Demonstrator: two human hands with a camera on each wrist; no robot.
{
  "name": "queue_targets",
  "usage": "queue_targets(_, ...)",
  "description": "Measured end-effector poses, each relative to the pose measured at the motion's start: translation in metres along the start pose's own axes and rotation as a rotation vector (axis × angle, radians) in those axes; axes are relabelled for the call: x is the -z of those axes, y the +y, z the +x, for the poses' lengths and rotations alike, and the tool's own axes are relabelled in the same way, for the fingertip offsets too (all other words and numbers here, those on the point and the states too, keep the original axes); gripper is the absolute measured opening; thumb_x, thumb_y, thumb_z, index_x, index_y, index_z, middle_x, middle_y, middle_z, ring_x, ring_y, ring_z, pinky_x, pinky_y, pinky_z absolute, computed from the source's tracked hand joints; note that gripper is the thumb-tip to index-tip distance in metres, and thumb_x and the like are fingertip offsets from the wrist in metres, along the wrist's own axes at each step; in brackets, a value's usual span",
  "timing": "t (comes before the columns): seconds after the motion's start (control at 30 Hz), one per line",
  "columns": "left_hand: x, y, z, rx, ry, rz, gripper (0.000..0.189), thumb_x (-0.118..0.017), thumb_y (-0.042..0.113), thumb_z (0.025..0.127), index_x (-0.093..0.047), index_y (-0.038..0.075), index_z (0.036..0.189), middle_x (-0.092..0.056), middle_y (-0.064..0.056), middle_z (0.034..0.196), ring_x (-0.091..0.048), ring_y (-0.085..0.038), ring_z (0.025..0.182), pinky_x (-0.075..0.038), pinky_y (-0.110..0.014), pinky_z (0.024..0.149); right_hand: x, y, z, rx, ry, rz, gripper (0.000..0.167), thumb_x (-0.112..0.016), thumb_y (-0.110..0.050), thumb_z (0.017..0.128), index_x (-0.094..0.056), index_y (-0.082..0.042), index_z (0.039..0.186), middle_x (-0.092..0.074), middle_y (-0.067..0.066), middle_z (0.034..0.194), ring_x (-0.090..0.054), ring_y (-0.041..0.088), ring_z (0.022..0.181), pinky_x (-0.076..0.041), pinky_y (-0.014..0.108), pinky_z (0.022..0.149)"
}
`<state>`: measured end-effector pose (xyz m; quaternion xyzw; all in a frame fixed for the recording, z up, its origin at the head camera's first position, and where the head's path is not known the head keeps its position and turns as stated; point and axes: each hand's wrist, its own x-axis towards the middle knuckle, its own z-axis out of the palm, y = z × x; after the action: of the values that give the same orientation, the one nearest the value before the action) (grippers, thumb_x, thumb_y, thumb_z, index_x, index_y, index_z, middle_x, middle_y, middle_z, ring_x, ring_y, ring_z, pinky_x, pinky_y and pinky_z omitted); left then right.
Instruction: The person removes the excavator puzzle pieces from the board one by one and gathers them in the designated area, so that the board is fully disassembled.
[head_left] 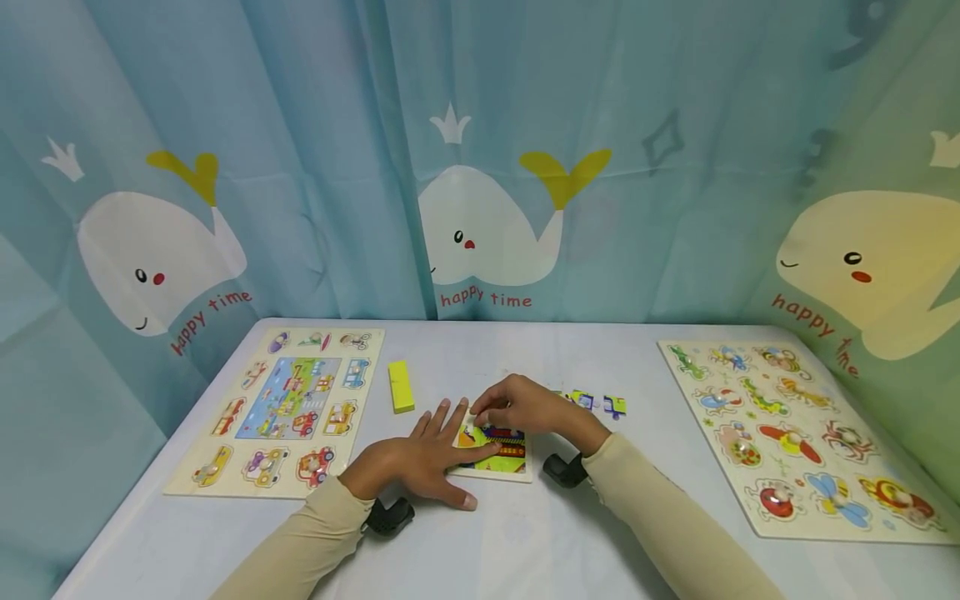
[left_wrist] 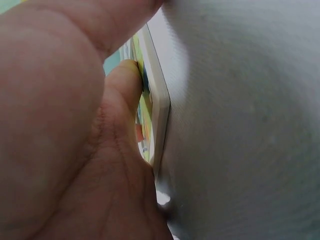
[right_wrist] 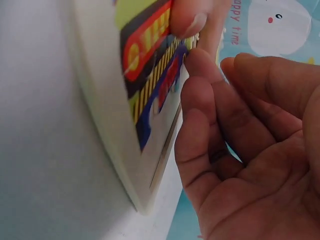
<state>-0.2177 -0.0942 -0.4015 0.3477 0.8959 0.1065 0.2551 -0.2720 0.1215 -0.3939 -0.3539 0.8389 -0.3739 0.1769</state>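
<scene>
A small jigsaw puzzle [head_left: 512, 454] in a pale wooden tray lies in the middle of the table, with a colourful vehicle picture partly filling it. My left hand [head_left: 429, 454] rests over its left side, fingers spread and one lying across the picture. Over the top part of the puzzle, my right hand [head_left: 517, 407] has bent fingers, their tips at the picture's edge. In the right wrist view, the right hand [right_wrist: 250, 115] shows no piece between thumb and fingers; bare tray shows beside the picture [right_wrist: 160, 75]. Loose jigsaw pieces [head_left: 615, 406] lie beyond the right wrist.
A yellow block [head_left: 401, 387] lies beyond the left hand. At the left is a vehicle peg puzzle board [head_left: 360, 433]; an insect peg puzzle board [head_left: 765, 475] lies at the right. A blue curtain [head_left: 337, 208] with whales hangs behind the white table [head_left: 517, 542].
</scene>
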Motion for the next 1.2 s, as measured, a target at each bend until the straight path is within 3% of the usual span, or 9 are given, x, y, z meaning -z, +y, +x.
queue_targets(0.47,-0.002,-0.002,0.001,-0.004,-0.001,-0.005,0.077,-0.061,0.06,0.088,-0.025,0.04,0.154,0.021,-0.01,0.159,0.024,-0.035,0.142,0.004,-0.057,0.112,-0.004,-0.002,0.0,0.003,-0.005,0.024,0.021,-0.061,-0.007,0.096,-0.07,0.002,0.112,-0.07,0.008,0.11,-0.063,0.01,0.096,-0.05,0.026,0.083)
queue_targets(0.7,-0.002,-0.001,0.001,0.005,0.002,-0.001,0.077,-0.06,0.06,0.088,-0.025,0.041,0.154,0.019,-0.011,0.16,0.023,-0.035,0.142,0.003,-0.057,0.112,-0.005,-0.004,0.003,-0.016,-0.011,0.023,0.016,-0.062,0.002,0.091,-0.072,0.003,0.104,-0.071,0.003,0.091,-0.059,0.009,0.074,-0.05,0.024,0.072)
queue_targets(0.8,-0.002,-0.001,0.0,0.004,-0.003,0.009,0.077,-0.06,0.06,0.088,-0.025,0.04,0.154,0.018,-0.012,0.16,0.022,-0.036,0.142,0.002,-0.057,0.112,-0.007,-0.005,0.004,-0.011,-0.023,0.035,0.013,-0.063,0.003,0.089,-0.072,0.002,0.1,-0.069,0.0,0.086,-0.06,0.008,0.073,-0.051,0.023,0.07)
queue_targets(1.2,-0.001,-0.001,0.002,0.014,-0.004,0.031,0.077,-0.059,0.062,0.088,-0.024,0.043,0.153,0.019,-0.011,0.16,0.022,-0.035,0.143,0.003,-0.056,0.113,-0.01,-0.002,0.003,0.002,-0.014,0.146,0.013,-0.061,0.002,0.093,-0.07,0.004,0.101,-0.069,0.004,0.088,-0.058,0.01,0.072,-0.051,0.023,0.069)
